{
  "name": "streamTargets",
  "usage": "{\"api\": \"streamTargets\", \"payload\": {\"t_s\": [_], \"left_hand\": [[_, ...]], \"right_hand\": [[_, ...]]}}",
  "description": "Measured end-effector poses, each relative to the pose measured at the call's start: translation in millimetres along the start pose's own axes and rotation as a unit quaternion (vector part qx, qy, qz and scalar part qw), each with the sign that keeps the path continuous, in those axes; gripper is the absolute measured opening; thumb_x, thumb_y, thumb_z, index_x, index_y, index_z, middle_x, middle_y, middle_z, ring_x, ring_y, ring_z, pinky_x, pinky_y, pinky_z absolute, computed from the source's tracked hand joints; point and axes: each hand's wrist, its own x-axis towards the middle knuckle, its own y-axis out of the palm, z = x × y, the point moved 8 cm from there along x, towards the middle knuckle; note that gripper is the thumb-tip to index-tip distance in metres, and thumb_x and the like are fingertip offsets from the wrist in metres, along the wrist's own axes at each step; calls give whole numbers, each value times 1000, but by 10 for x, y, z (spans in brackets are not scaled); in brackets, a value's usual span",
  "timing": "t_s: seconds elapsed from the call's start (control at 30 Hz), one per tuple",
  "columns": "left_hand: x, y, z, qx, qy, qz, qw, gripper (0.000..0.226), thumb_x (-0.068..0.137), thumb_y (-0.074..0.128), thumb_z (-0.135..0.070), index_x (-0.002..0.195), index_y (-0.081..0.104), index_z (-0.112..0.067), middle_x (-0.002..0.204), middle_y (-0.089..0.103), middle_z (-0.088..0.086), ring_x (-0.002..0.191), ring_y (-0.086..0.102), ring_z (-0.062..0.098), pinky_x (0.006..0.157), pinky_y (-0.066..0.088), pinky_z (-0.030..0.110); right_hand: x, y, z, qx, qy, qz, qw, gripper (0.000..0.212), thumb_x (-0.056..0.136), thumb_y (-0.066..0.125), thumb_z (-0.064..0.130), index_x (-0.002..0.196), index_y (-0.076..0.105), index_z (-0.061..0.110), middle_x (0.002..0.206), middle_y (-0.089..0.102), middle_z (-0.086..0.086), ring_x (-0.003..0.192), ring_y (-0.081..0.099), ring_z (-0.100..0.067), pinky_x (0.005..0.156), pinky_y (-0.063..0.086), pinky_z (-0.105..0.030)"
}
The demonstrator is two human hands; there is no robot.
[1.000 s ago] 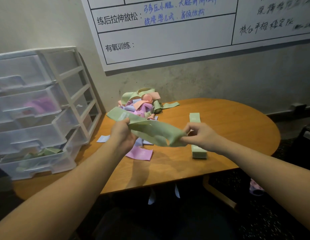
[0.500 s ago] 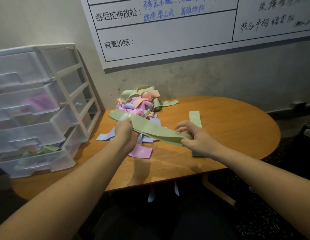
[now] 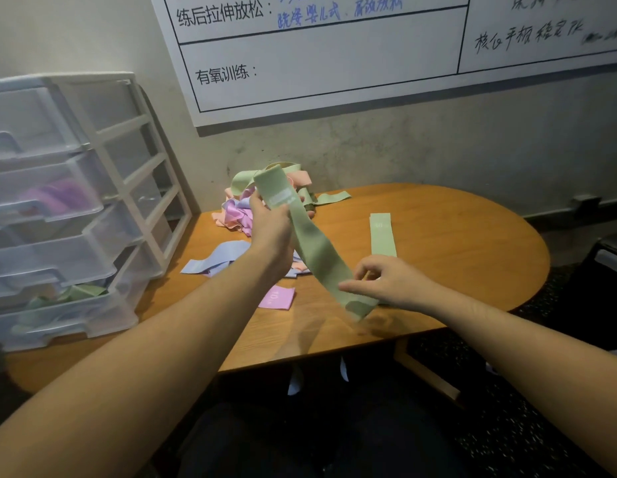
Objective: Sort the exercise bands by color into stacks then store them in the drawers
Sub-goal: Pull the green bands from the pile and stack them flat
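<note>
both hands were on one green band (image 3: 314,250), which hung slantwise above the wooden surface (image 3: 465,236). the left hand (image 3: 271,224) was raised near the pile, its thumb and fingers pinching the band's upper end just by the pale label. the right hand (image 3: 386,282) was lower and nearer the person, fingers loosely curled, the fingertips seeming to nip the band's lower end; that end was blurred, so how firm the hold was could not be told.

sorting looked partly done. a flat stack of green bands (image 3: 382,233) lay on the surface to the right, well apart from the rest. the mixed pile (image 3: 262,198) of green, pink, purple and blue bands remained heaped against the wall. a blue band (image 3: 215,260) and a pink band (image 3: 277,297) lay loose in front of the pile. the clear drawer unit (image 3: 69,208) stood at the left end of the surface; something purple showed through one upper drawer and green bands (image 3: 72,296) through the bottom one, so some storing appeared to be done. by this reckoning the held band belonged on the green stack, and most of the pile awaited sorting.
</note>
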Motion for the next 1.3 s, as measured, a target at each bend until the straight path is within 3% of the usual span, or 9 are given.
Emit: {"api": "streamTargets", "payload": {"t_s": [0.1, 0.23, 0.4, 0.6, 0.7, 0.8, 1.0, 1.13, 1.3], "left_hand": [[-56, 113, 49, 42, 2, 30, 999, 43, 94, 49, 3, 124, 44, -28, 102, 65, 10, 72, 64, 20, 72, 54, 40], [-124, 274, 137, 100, 10, 70, 992, 31, 99, 43, 0, 118, 46, -24, 100, 58, 4, 86, 55, 21, 78, 48, 38], [-188, 487, 303, 149, 12, 158, 976, 29, 102, 53, -12, 126, 48, -27, 117, 61, -1, 109, 59, 19, 90, 49, 36], [-171, 672, 362, 133, 3, 193, 972, 36, 100, 55, -10, 130, 44, -28, 119, 63, 2, 111, 63, 20, 95, 55, 45], [-100, 737, 403, 148, -2, 205, 967, 39, 101, 57, -16, 134, 42, -28, 115, 68, -1, 104, 67, 16, 85, 57, 47], [-17, 820, 472, 189, -7, 221, 957, 37, 103, 53, -15, 134, 41, -31, 104, 70, -12, 92, 70, 6, 75, 61, 40], [216, 1063, 686, 185, -60, 214, 957, 36, 102, 52, -15, 135, 45, -27, 107, 69, 2, 98, 70, 23, 86, 58, 47], [441, 1227, 872, 119, -133, 232, 956, 41, 99, 53, -12, 140, 49, -18, 118, 71, 16, 107, 70, 35, 95, 55, 56], [676, 1393, 1211, 119, -191, 213, 951, 35, 101, 48, -7, 136, 51, -11, 119, 70, 17, 106, 70, 33, 91, 58, 50]], "right_hand": [[6, -65, 7, 23, -8, -23, 999, 24, 92, 67, 44, 91, 69, 21, 91, 69, 7, 88, 63, -10, 76, 53, -29], [51, -347, 32, 144, -21, -135, 980, 16, 96, 63, 38, 99, 63, 22, 95, 70, 0, 89, 66, -16, 76, 53, -31], [228, -486, 127, 236, 20, -126, 963, 31, 95, 64, 44, 121, 59, 28, 103, 71, 1, 89, 68, -13, 77, 57, -33], [359, -724, 244, 259, -10, -182, 949, 10, 95, 68, 20, 103, 68, 14, 94, 74, -7, 74, 71, -14, 60, 57, -29], [450, -832, 147, 288, 12, -196, 937, 3, 96, 67, 19, 98, 67, 17, 90, 73, -7, 69, 71, -19, 53, 56, -32], [535, -928, -19, 290, 45, -209, 933, 4, 94, 69, 20, 98, 69, 19, 84, 73, 0, 65, 70, -18, 50, 53, -30], [726, -1023, -356, 270, 93, -213, 934, 17, 95, 69, 24, 111, 72, 19, 95, 76, -3, 67, 72, -18, 60, 60, -32], [886, -1097, -557, 310, 114, -220, 918, 18, 95, 68, 22, 112, 71, 16, 93, 76, -5, 60, 69, -17, 51, 55, -28], [1179, -1045, -944, 304, 169, -197, 916, 8, 98, 63, 19, 95, 71, 21, 81, 72, -1, 54, 61, -13, 47, 46, -22]]}}
